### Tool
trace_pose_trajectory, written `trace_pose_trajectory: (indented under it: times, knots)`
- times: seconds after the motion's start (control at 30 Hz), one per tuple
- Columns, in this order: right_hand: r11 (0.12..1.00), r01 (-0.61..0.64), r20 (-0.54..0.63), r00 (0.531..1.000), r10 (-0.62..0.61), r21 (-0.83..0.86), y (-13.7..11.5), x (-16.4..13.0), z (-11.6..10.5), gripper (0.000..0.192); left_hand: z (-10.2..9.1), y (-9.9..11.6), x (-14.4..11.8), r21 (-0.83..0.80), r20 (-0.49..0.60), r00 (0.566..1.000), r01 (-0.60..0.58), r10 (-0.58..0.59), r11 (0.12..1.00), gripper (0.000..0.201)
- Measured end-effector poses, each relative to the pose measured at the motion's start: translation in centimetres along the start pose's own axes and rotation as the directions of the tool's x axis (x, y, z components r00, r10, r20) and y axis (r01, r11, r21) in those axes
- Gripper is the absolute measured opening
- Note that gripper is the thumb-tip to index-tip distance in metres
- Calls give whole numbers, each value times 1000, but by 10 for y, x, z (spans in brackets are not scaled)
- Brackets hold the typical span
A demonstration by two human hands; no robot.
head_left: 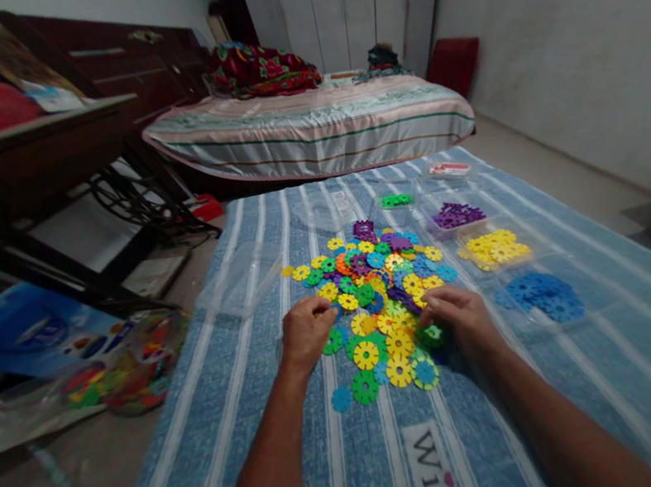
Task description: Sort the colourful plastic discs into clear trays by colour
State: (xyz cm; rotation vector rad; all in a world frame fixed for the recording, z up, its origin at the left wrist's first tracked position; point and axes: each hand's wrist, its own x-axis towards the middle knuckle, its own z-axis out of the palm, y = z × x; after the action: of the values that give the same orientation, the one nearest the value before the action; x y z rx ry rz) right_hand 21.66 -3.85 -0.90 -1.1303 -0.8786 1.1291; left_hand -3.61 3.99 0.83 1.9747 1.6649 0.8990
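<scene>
A loose pile of notched plastic discs (399, 369), in yellow, green, blue, orange and purple, is spread over the blue striped cloth. At its left edge is my left hand (307, 335), fingers curled together beside a blue disc; whether it grips anything is hidden. My right hand (462, 320) is on the pile's right side, thumb and fingers drawn together. Close under those fingertips are dark green discs (431, 336), partly shaded; what the fingers hold cannot be made out. Several yellow and green discs lie flat between the two hands.
Right of the pile stand clear boxes of blue discs (546, 297), yellow discs (496, 249) and purple discs (456, 216). Green discs (397, 200) sit in another box farther back. A clear plastic container (244, 279) lies at left. Beyond is a bed (312, 132); a sewing-machine table (22, 133) stands left.
</scene>
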Motion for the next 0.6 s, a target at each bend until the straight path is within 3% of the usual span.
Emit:
trace_pose_trajectory:
  times: [0.23,0.43,0.6]
  knots:
    - [995,31,87,996,-23,-93,5,-6,8,24,8,27,-12,-206,-32,984,-180,177,962,11]
    - [977,113,177,981,-80,-182,8,-9,13,35,18,51,-26,-330,41,945,-293,324,897,9]
    - [967,103,260,965,-40,-232,8,-12,15,23,22,61,-33,-378,114,910,-332,399,864,9]
